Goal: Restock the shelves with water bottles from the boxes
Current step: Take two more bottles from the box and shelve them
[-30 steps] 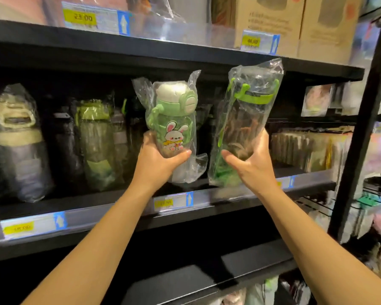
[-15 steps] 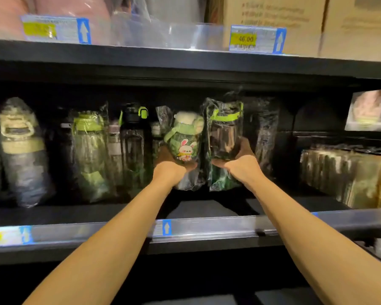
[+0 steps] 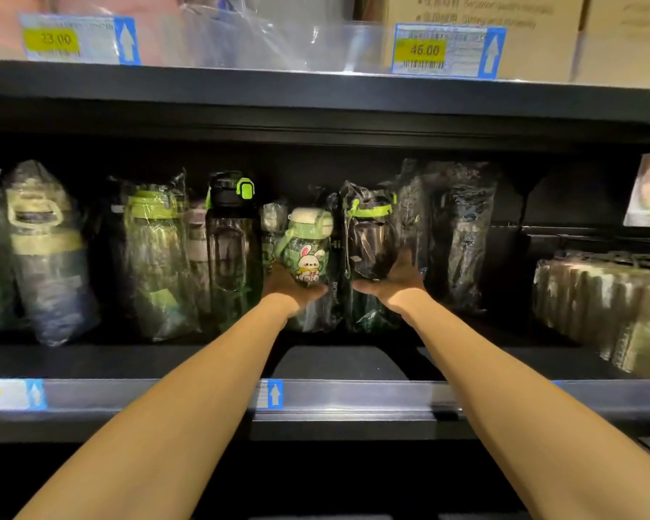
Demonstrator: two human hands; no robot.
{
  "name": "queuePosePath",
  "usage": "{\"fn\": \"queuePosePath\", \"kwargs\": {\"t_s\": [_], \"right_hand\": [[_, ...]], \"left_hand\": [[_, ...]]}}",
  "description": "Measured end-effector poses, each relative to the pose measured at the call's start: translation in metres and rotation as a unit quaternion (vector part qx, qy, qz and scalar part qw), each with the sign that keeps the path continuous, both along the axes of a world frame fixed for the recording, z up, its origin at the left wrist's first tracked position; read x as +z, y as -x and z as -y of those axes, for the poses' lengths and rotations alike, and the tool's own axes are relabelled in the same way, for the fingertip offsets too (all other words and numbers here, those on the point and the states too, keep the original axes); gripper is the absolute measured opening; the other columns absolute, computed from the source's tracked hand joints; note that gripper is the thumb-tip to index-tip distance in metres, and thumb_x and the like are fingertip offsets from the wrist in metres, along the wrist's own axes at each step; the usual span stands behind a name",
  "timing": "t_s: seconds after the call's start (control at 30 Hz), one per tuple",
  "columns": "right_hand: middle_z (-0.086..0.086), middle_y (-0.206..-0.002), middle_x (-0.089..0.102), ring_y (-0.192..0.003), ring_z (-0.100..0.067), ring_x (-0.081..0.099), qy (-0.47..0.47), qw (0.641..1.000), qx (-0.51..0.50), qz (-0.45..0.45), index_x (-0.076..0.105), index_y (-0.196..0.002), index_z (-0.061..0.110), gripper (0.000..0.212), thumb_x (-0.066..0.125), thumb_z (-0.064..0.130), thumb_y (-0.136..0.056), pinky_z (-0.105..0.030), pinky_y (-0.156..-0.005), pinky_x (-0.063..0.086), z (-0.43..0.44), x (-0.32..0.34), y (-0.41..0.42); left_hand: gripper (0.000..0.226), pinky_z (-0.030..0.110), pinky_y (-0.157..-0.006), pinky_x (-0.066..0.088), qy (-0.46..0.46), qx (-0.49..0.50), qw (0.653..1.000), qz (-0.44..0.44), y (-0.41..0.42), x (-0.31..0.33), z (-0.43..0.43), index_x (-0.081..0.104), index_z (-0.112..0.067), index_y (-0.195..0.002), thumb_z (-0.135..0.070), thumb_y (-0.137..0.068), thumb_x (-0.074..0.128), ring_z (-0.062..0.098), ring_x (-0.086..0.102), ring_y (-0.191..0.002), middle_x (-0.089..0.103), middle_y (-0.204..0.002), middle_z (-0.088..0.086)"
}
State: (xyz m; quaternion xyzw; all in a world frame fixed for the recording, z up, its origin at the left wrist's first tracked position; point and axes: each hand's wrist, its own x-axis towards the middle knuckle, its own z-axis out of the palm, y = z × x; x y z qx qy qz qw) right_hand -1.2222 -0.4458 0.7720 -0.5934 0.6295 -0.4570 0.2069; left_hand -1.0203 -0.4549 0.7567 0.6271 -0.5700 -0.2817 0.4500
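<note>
Two hands, left hand [image 3: 291, 292] and right hand [image 3: 393, 283], each grip one wrapped bottle: rabbit bottle [image 3: 308, 249], dark bottle [image 3: 372, 238].

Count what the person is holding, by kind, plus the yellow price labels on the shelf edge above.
Small green bunny-print bottle in clear plastic wrap, in the left hand: 1
Dark bottle with lime-green lid band in clear plastic wrap, in the right hand: 1
Yellow price labels on the upper shelf edge: 2
Total: 4
</note>
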Motion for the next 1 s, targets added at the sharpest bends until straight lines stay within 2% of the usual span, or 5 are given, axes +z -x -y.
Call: {"fn": "queuePosePath", "kwargs": {"t_s": [0.47, 0.57, 0.67, 0.83, 1.0], "right_hand": [[-0.014, -0.156, 0.042, -0.14, -0.037, 0.045, -0.051, 0.991, -0.019, -0.121, 0.023, -0.158, 0.008, 0.107, 0.078, 0.058, -0.082, -0.045, -0.116, 0.041, -0.022, 0.005, -0.006], [-0.02, -0.161, 0.034, -0.144, -0.041, 0.038, -0.107, 0.963, -0.056, -0.24, 0.023, -0.159, 0.002, 0.095, 0.051, 0.068, -0.095, -0.049, -0.118, 0.036, -0.047, 0.006, -0.013], [-0.023, -0.144, 0.054, -0.131, -0.042, 0.05, -0.082, 0.944, -0.083, -0.309, 0.055, -0.135, 0.0, 0.071, 0.046, 0.062, -0.1, -0.05, -0.108, 0.044, -0.082, 0.002, -0.024], [-0.016, -0.136, 0.053, -0.124, -0.039, 0.049, -0.035, 0.896, -0.138, -0.421, 0.047, -0.136, 0.008, 0.061, 0.044, 0.057, -0.101, -0.05, -0.095, 0.043, -0.157, -0.004, -0.06], [-0.01, -0.139, 0.051, -0.123, -0.036, 0.049, -0.05, 0.853, -0.164, -0.494, 0.043, -0.141, 0.013, 0.06, 0.04, 0.058, -0.102, -0.046, -0.096, 0.042, -0.239, -0.026, -0.108]], "left_hand": [[0.097, 0.042, -0.114, 0.039, -0.073, -0.035, 0.984, 0.16, -0.009, 0.01, -0.038, 0.017, -0.006, -0.162, -0.049, -0.094, 0.07, 0.037, 0.038, -0.146, 0.031, -0.164, 0.017], [0.067, 0.04, -0.103, 0.046, -0.055, -0.05, 0.949, 0.306, -0.021, 0.016, -0.062, 0.048, -0.001, -0.147, -0.051, -0.102, 0.054, 0.037, 0.053, -0.131, 0.049, -0.152, 0.019], [0.056, 0.036, -0.074, 0.047, -0.003, -0.05, 0.93, 0.364, -0.041, 0.019, -0.091, 0.056, -0.007, -0.124, -0.056, -0.098, 0.057, 0.026, 0.059, -0.093, 0.064, -0.117, 0.009], [0.062, 0.047, -0.094, 0.05, 0.088, -0.076, 0.895, 0.431, -0.085, 0.011, -0.155, 0.044, -0.015, -0.145, -0.053, -0.098, 0.057, 0.033, 0.049, -0.127, 0.055, -0.139, 0.009], [0.056, 0.042, -0.098, 0.043, 0.138, -0.11, 0.866, 0.467, -0.138, -0.011, -0.227, 0.048, -0.019, -0.139, -0.056, -0.097, 0.055, 0.029, 0.047, -0.129, 0.053, -0.14, 0.0]]}}
